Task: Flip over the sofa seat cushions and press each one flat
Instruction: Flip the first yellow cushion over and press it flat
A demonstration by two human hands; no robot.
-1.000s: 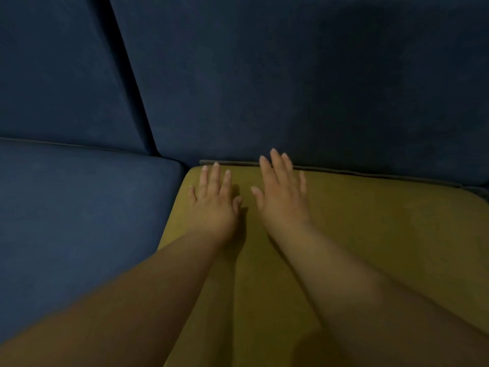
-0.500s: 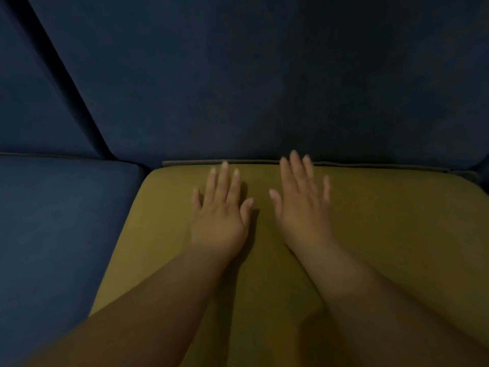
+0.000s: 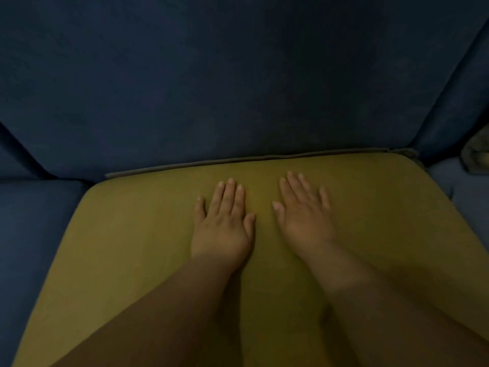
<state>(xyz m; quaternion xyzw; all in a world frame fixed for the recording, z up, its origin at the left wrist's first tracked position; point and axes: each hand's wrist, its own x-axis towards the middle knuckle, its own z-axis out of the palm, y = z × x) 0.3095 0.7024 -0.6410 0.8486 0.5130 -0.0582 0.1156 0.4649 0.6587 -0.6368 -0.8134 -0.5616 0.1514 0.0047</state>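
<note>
Against the dark blue sofa back (image 3: 238,75), pressed the mustard seat cushion (image 3: 132,234) flat into its bay with left hand (image 3: 222,230) and right hand (image 3: 304,221), both grips apart, palms down, seemingly to spread the load.

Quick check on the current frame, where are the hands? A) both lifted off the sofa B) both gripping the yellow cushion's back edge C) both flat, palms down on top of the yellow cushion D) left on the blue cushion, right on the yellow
C: the left hand and the right hand lie side by side with straight fingers, palms down on the yellow cushion, short of its back edge.
</note>
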